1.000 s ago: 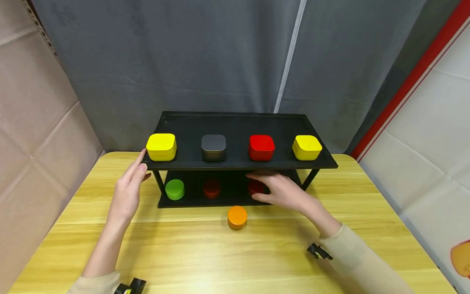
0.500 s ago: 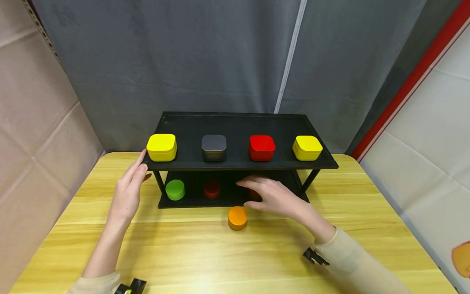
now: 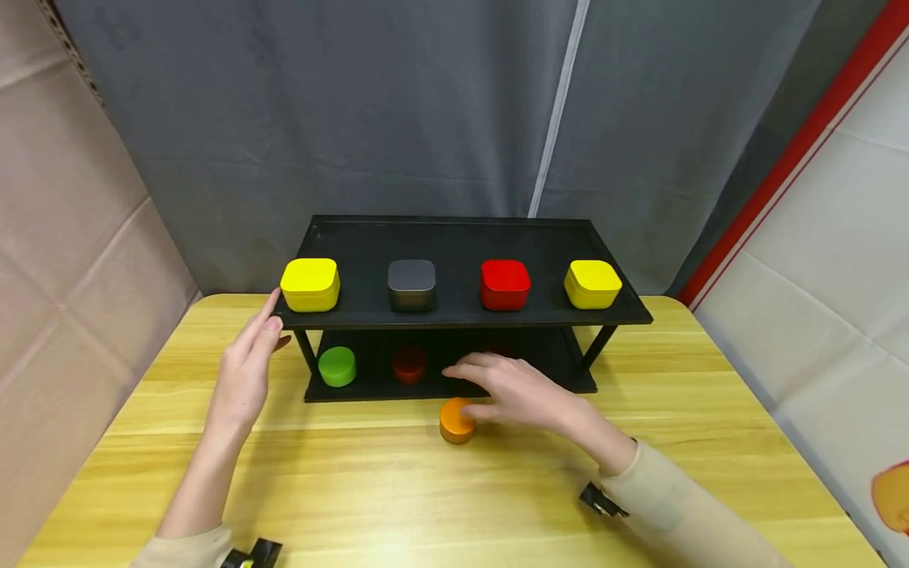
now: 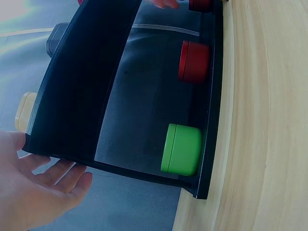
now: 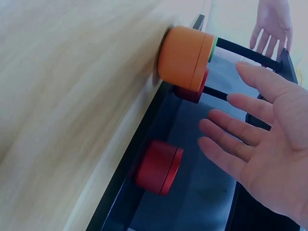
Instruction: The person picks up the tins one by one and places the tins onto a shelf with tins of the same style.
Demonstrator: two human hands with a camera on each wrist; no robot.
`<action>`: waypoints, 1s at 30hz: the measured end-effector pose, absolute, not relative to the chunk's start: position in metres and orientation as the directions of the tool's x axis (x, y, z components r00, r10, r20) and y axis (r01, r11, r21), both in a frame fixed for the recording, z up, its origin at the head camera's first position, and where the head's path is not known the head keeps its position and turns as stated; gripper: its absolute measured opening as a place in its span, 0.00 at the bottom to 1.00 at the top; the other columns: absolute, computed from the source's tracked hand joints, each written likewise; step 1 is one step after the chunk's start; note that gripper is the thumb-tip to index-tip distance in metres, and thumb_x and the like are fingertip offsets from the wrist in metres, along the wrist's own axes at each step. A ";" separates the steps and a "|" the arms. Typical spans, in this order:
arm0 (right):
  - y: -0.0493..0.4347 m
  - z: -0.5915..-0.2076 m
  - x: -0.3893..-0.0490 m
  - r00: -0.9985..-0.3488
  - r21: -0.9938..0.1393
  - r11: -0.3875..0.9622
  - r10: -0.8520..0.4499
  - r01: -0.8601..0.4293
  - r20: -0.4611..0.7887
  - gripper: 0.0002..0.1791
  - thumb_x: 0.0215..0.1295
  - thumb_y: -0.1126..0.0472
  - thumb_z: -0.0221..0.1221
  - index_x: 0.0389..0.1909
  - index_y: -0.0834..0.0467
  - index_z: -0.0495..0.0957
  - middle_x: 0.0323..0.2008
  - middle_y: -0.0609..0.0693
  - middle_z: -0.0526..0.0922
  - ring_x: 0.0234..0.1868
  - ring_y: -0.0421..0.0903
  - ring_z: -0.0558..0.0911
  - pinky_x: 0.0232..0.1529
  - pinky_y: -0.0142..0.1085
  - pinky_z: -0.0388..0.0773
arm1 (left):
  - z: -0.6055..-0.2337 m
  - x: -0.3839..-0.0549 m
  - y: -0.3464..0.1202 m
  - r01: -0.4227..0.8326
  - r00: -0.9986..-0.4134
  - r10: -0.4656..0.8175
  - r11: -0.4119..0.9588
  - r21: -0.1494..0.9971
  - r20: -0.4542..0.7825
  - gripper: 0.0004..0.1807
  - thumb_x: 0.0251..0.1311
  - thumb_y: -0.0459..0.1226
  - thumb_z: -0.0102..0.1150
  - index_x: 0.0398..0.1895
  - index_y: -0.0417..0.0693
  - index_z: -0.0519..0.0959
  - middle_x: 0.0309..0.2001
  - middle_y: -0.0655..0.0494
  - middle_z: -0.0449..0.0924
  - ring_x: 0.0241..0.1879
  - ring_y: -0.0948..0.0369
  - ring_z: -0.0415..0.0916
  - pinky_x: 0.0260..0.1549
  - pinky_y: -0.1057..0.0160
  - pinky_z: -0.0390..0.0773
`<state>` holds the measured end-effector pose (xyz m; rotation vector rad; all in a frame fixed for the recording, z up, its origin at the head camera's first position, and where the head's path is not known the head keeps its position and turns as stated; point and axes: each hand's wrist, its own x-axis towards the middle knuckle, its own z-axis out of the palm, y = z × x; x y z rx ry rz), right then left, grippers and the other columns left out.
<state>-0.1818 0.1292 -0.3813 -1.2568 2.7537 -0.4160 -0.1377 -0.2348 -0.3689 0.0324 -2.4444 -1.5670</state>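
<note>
My left hand [image 3: 245,371] holds the front left corner of a black two-tier shelf [image 3: 454,237], thumb at the front and fingers at the side. My right hand [image 3: 521,394] is over the shelf's front edge, fingers spread and holding nothing. Its thumb overlaps an orange round container [image 3: 454,422] on the table in the head view; the right wrist view shows a gap between the fingers and this orange container [image 5: 183,57]. On the lower tier stand a green round container [image 3: 337,367], a red one [image 3: 409,365] and another red one [image 5: 159,166], mostly hidden in the head view.
Along the upper tier's front stand a yellow box [image 3: 310,285], a dark grey box [image 3: 412,285], a red box [image 3: 505,285] and another yellow box [image 3: 592,285]. A grey curtain [image 3: 426,102] hangs behind the wooden table [image 3: 341,489].
My right hand has withdrawn from the right red container on the lower tier and moved left and forward toward the orange container. My left hand stays at the shelf corner.
</note>
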 end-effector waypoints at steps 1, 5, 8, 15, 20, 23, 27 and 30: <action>0.128 -0.381 -0.181 -0.657 -0.283 0.624 -0.753 -0.728 0.030 0.29 0.67 0.48 0.68 0.68 0.47 0.77 0.63 0.50 0.81 0.59 0.47 0.82 0.56 0.43 0.87 | -0.369 -0.138 -0.235 0.107 -0.972 -0.146 0.425 0.899 0.185 0.27 0.81 0.56 0.34 0.80 0.75 0.54 0.83 0.60 0.51 0.50 0.86 0.70 0.76 0.36 0.61; 0.125 -0.383 -0.178 -0.641 -0.276 0.611 -0.767 -0.742 0.025 0.29 0.67 0.47 0.68 0.67 0.48 0.78 0.61 0.49 0.82 0.57 0.45 0.82 0.54 0.40 0.87 | -0.369 -0.138 -0.235 0.101 -0.972 -0.149 0.433 0.896 0.181 0.27 0.81 0.56 0.34 0.80 0.75 0.54 0.83 0.61 0.52 0.52 0.84 0.71 0.77 0.41 0.62; 0.123 -0.386 -0.176 -0.626 -0.264 0.599 -0.780 -0.756 0.024 0.28 0.66 0.47 0.68 0.66 0.50 0.79 0.60 0.48 0.82 0.55 0.44 0.83 0.53 0.39 0.87 | -0.368 -0.139 -0.235 0.101 -0.972 -0.150 0.435 0.895 0.182 0.27 0.81 0.56 0.34 0.80 0.75 0.54 0.83 0.62 0.52 0.53 0.84 0.71 0.77 0.43 0.63; 0.120 -0.393 -0.173 -0.617 -0.280 0.597 -0.787 -0.752 -0.021 0.27 0.66 0.45 0.68 0.64 0.48 0.80 0.58 0.46 0.83 0.50 0.42 0.81 0.51 0.35 0.85 | -0.368 -0.139 -0.234 0.113 -0.970 -0.148 0.436 0.893 0.194 0.27 0.81 0.56 0.35 0.80 0.74 0.55 0.83 0.61 0.53 0.55 0.85 0.69 0.74 0.67 0.69; 0.118 -0.397 -0.172 -0.606 -0.299 0.594 -0.793 -0.747 -0.060 0.26 0.66 0.46 0.68 0.64 0.48 0.80 0.56 0.45 0.83 0.45 0.40 0.79 0.49 0.31 0.83 | -0.368 -0.139 -0.234 0.118 -0.968 -0.149 0.444 0.888 0.204 0.27 0.81 0.55 0.35 0.80 0.73 0.55 0.83 0.61 0.54 0.55 0.84 0.70 0.63 0.83 0.69; 0.118 -0.399 -0.171 -0.602 -0.301 0.592 -0.795 -0.747 -0.069 0.26 0.67 0.47 0.68 0.64 0.49 0.80 0.55 0.45 0.83 0.43 0.38 0.79 0.47 0.29 0.82 | -0.368 -0.138 -0.235 0.108 -0.969 -0.150 0.448 0.888 0.194 0.27 0.81 0.55 0.35 0.80 0.75 0.55 0.83 0.61 0.53 0.54 0.84 0.72 0.73 0.68 0.70; 0.118 -0.401 -0.170 -0.604 -0.294 0.593 -0.795 -0.750 -0.063 0.25 0.67 0.48 0.68 0.63 0.50 0.80 0.55 0.45 0.83 0.43 0.38 0.80 0.48 0.29 0.83 | -0.368 -0.138 -0.235 0.103 -0.972 -0.148 0.437 0.894 0.185 0.27 0.81 0.56 0.35 0.80 0.75 0.55 0.83 0.61 0.52 0.52 0.85 0.71 0.77 0.43 0.64; 0.118 -0.401 -0.170 -0.604 -0.295 0.592 -0.794 -0.750 -0.059 0.25 0.68 0.49 0.68 0.63 0.50 0.80 0.55 0.45 0.83 0.44 0.39 0.80 0.48 0.29 0.83 | -0.369 -0.137 -0.235 0.102 -0.971 -0.150 0.435 0.894 0.184 0.27 0.81 0.56 0.35 0.80 0.75 0.55 0.83 0.61 0.52 0.51 0.87 0.70 0.77 0.44 0.64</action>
